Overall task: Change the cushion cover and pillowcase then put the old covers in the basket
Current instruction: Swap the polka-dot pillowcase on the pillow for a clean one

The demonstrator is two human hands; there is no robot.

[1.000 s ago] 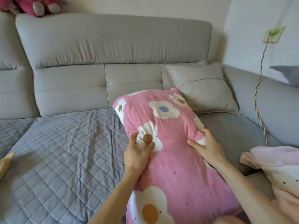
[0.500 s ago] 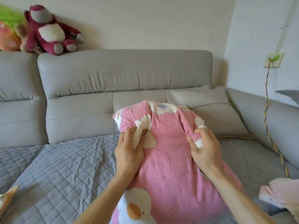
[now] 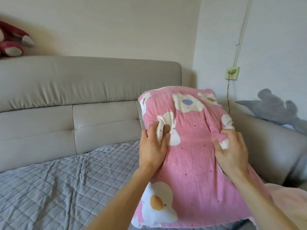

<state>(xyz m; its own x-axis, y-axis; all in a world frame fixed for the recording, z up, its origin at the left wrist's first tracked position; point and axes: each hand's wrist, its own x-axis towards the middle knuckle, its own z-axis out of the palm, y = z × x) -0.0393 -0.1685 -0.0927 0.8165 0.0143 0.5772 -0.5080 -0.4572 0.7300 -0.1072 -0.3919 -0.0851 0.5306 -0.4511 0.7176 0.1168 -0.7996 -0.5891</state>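
Since the head cam is the only view you've got, here's what it shows: you're holding the pillow in its pink flowered pillowcase (image 3: 191, 163) upright in front of you, above the grey quilted throw (image 3: 58, 188) on the sofa (image 3: 83, 97), with the open end hanging down near your lap. Your left hand (image 3: 152, 150) has its fingers (image 3: 150, 131) curled round a bunch of cloth on the left side, and your right hand (image 3: 230, 151) pinches a matching bunch on the right, both fairly near the top. I honestly can't tell if the case is going on or coming off, but either way I'd say grab just the fabric, not the stuffing under it, and set your two grips at the same height so the pillow doesn't twist inside. Work it in short shakes rather than one big yank, since that thin cloth looks like it would bunch up. A pale pink fabric (image 3: 290, 201) sits at your right. The basket isn't in shot.
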